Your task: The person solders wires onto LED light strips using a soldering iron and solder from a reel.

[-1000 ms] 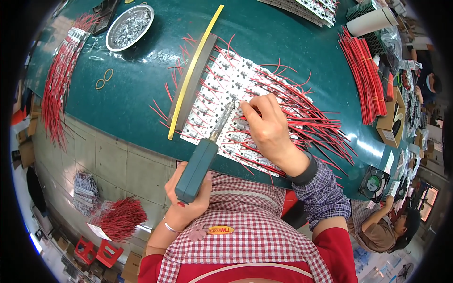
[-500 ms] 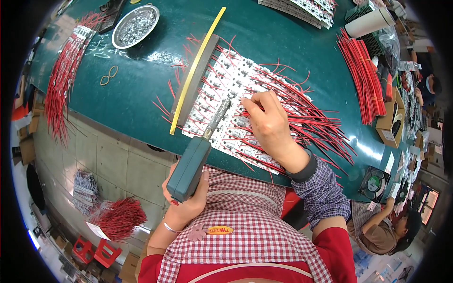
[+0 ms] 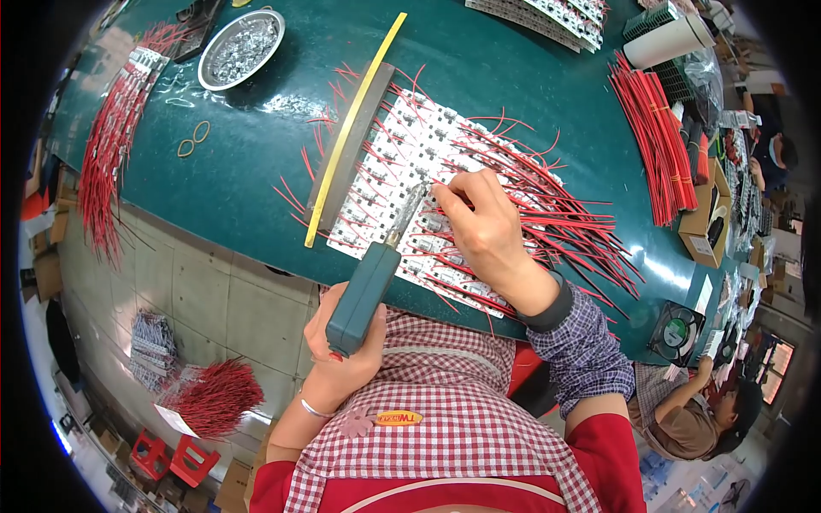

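Note:
My left hand [image 3: 366,352] is closed round the green handle of a soldering iron [image 3: 363,299], which points up and away from me. Its metal tip rests at or just over a sheet of white circuit boards [image 3: 432,128] on the table. Beside the tip, my right hand [image 3: 486,224] is pinched on a thin red wire [image 3: 434,182], its end at the board. Many more red wires [image 3: 590,235] fan out from the boards under and to the right of that hand. A dark bar with a yellow strip [image 3: 355,128] lies across the boards' left side.
A metal bowl of shiny scraps [image 3: 243,50] and rubber bands [image 3: 194,138] lie on the green table [image 3: 248,184] at left, near a wired board stack [image 3: 120,128]. Red wire bundles [image 3: 654,141], a cardboard box [image 3: 705,227] and a fan [image 3: 676,332] sit right. A co-worker [image 3: 705,419] sits beyond.
The soldering iron's handle has swung to the right with my left hand, and its tip has shifted slightly right, closer to my right fingertips. My right hand has barely moved.

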Tool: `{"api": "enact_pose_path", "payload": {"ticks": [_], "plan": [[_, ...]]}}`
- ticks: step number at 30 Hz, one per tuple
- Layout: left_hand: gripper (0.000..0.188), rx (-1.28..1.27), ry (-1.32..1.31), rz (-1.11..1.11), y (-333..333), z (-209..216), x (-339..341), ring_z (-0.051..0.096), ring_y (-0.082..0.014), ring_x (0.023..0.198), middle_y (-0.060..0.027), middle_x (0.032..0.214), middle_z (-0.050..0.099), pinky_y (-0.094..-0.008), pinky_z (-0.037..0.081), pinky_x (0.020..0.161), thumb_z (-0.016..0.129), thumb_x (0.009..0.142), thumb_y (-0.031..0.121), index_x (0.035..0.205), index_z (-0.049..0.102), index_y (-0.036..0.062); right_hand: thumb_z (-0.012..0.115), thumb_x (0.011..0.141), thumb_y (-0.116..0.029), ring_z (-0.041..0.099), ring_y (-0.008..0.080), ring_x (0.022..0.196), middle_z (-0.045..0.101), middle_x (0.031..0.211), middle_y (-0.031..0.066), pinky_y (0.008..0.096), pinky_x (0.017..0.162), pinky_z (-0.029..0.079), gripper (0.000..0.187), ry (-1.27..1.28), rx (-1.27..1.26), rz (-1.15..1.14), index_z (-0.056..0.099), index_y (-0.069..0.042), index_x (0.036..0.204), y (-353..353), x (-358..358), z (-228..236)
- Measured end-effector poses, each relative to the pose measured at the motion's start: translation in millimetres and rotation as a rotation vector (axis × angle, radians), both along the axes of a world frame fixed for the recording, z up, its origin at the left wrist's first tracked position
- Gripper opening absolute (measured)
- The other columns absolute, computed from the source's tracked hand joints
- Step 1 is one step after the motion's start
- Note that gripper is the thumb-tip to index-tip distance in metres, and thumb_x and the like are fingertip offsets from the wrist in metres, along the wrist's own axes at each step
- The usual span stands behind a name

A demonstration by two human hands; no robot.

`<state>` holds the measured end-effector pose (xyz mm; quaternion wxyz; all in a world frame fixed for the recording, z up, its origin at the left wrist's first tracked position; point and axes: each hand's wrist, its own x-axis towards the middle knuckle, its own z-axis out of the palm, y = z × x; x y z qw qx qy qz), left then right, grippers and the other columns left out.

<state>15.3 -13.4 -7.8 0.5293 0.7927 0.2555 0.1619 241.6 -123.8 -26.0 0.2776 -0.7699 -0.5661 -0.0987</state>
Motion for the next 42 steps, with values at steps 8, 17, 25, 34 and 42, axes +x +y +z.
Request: {"api": "enact_pose_path", "payload": {"ticks": [8, 17, 25, 34, 42], "plan": [[0.022, 0.025, -0.021, -0.013, 1.4, 0.3, 1.3, 0.068, -0.0217, 0.080, -0.0131, 0.097, 0.068, -0.0305, 0.054, 0.070, 0.072, 0.081, -0.007, 0.102, 0.066, -0.0049, 0.067, 0.075, 0.000, 0.055, 0.0261, 0.084, 0.055, 0.092, 0.0111, 0.0353, 0.065, 0.050, 0.027, -0.031, -0.005, -0.001, 0.066, 0.004, 0.102, 2.6, -0.7, 1.6], [0.019, 0.032, -0.010, -0.012, 1.1, -4.1, -2.0, 0.066, -0.0234, 0.072, -0.0137, 0.093, 0.067, -0.0316, 0.053, 0.065, 0.072, 0.080, -0.007, 0.097, 0.066, -0.0045, 0.067, 0.076, -0.001, 0.055, 0.0270, 0.085, 0.054, 0.094, 0.0118, 0.0360, 0.065, 0.050, 0.025, -0.037, -0.031, -0.009, 0.065, 0.004, 0.101, 3.0, -2.1, 3.2], [0.016, 0.098, -0.031, -0.012, 1.1, -11.2, -14.8, 0.067, -0.0279, 0.070, -0.0163, 0.090, 0.068, -0.0335, 0.054, 0.063, 0.073, 0.081, -0.004, 0.096, 0.069, -0.0045, 0.068, 0.076, 0.000, 0.055, 0.0271, 0.086, 0.054, 0.094, 0.0119, 0.0361, 0.065, 0.051, 0.023, -0.041, -0.025, -0.015, 0.065, 0.004, 0.099, 4.2, -2.4, 1.9], [0.019, 0.115, -0.060, -0.006, 2.3, -6.7, -13.0, 0.069, -0.0285, 0.074, -0.0174, 0.094, 0.070, -0.0335, 0.055, 0.066, 0.074, 0.080, -0.004, 0.098, 0.070, -0.0048, 0.068, 0.071, 0.009, 0.060, 0.0268, 0.087, 0.059, 0.093, 0.0097, 0.0348, 0.067, 0.052, 0.032, 0.135, 0.061, -0.038, 0.069, 0.000, 0.101, -3.1, 3.2, 3.5], [0.022, 0.044, -0.037, 0.057, 1.7, -11.9, -20.4, 0.070, -0.0242, 0.074, -0.0163, 0.095, 0.070, -0.0314, 0.056, 0.065, 0.074, 0.080, -0.005, 0.102, 0.071, -0.0054, 0.070, 0.073, 0.019, 0.058, 0.0187, 0.075, 0.057, 0.095, 0.0092, 0.0294, 0.060, 0.047, 0.058, 0.064, 0.171, -0.123, 0.071, -0.004, 0.126, -23.5, -6.5, 35.1]]}}
